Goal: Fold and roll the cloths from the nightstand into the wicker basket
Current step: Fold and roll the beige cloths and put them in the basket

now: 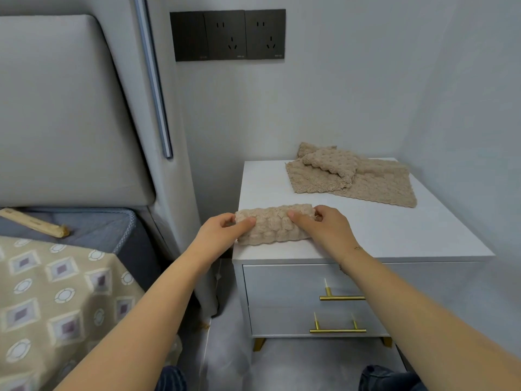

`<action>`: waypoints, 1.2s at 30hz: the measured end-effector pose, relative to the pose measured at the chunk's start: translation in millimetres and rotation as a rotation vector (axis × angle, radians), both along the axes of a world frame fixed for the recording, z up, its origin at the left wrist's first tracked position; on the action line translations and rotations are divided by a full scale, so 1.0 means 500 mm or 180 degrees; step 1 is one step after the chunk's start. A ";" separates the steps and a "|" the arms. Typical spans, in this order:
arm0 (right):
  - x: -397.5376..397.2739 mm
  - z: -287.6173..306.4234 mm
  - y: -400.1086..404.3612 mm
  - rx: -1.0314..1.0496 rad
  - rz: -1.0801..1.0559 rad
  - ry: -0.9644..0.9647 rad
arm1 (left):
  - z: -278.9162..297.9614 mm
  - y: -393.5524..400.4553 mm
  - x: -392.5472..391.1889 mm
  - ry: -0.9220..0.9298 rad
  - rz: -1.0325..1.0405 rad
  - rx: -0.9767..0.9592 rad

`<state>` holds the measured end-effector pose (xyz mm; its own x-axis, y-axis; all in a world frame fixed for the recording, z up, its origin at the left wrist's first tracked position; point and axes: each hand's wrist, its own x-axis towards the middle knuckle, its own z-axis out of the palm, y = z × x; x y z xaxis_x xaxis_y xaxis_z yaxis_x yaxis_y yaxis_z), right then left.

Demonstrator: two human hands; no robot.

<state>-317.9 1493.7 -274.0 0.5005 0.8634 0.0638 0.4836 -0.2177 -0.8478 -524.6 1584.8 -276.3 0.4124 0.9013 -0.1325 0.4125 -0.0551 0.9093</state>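
head view, looking forward and down at a white nightstand [394,230] standing in a grey corner beside a bed. a beige, bobble-textured rolled cloth [275,224] lies lengthwise at the front left edge of the nightstand top, its near side slightly overhanging the edge. the left hand [225,228] grips the left end of the roll, thumb laid across the top and fingers curled around the end; the right hand [324,225] grips the right end in the same manner, thumb on top, fingers wrapped behind. both hands are thus closed around the one roll. toward the back right of the top, well apart from the roll, lies a pile of beige cloths [352,176]: at least one spread flat, with a crumpled one resting on it. the nightstand front carries two drawers, each with a brass handle [342,297]. on the wall above, a dark socket panel [228,35]. at left, a grey padded headboard [64,108], a bed cover with a diamond pattern [56,300], and a pale wooden object [33,222] lying on the blue-grey mattress [107,227]; what it is cannot be told.
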 end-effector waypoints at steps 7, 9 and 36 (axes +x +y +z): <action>-0.006 0.008 0.031 -0.0684 -0.0312 -0.0879 | -0.009 0.026 0.031 0.0254 0.0262 -0.0056; -0.002 0.013 0.034 -0.0807 -0.0216 -0.0927 | -0.003 0.032 0.033 0.0429 0.0072 -0.0013; 0.066 0.150 -0.506 0.2395 -0.1337 0.3716 | 0.131 -0.429 0.218 -0.0919 -0.1634 -0.1024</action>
